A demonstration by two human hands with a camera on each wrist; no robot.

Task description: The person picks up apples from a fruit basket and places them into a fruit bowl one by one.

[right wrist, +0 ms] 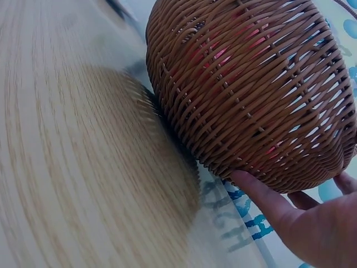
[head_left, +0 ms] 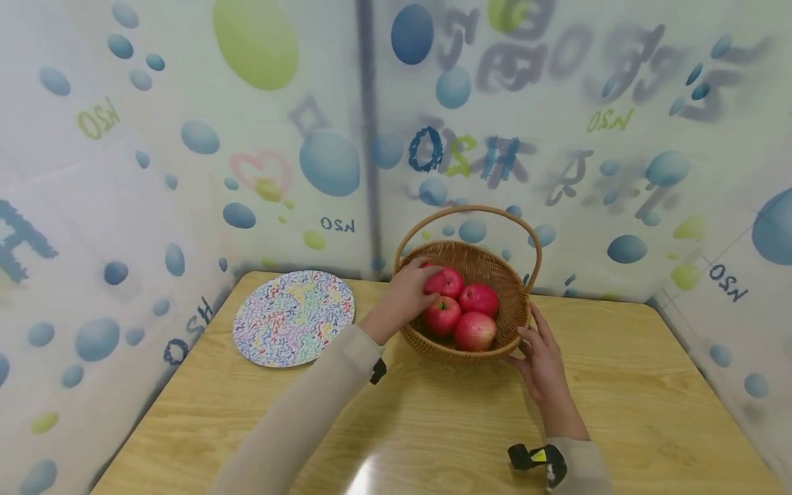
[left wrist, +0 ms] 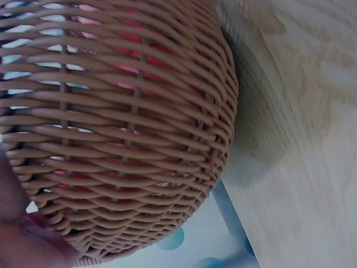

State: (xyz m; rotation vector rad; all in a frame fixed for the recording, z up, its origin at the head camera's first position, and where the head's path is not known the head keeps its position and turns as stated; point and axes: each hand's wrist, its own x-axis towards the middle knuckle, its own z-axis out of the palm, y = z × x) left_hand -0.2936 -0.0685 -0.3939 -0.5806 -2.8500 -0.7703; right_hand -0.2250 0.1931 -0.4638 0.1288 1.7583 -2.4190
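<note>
A brown wicker basket [head_left: 460, 354] with a tall arched handle stands on the table, several red apples [head_left: 479, 300] inside. My left hand [head_left: 405, 295] reaches over the basket's left rim, its fingers and thumb gripping a red apple [head_left: 435, 282] at the back left of the pile. On the opposite side, my right hand [head_left: 544, 357] holds the basket's wall. The right wrist view shows the right thumb [right wrist: 259, 192] against the lower wicker, other fingers farther up the side. From the left wrist, the woven wall [left wrist: 128, 123] hides most of the apples and the left fingers.
Left of the basket lies a round board [head_left: 294, 317] with a multicoloured squiggle pattern. The wooden table [head_left: 445, 426] reaches back to a white curtain [head_left: 334, 234] printed with blue and green dots, which also encloses both sides.
</note>
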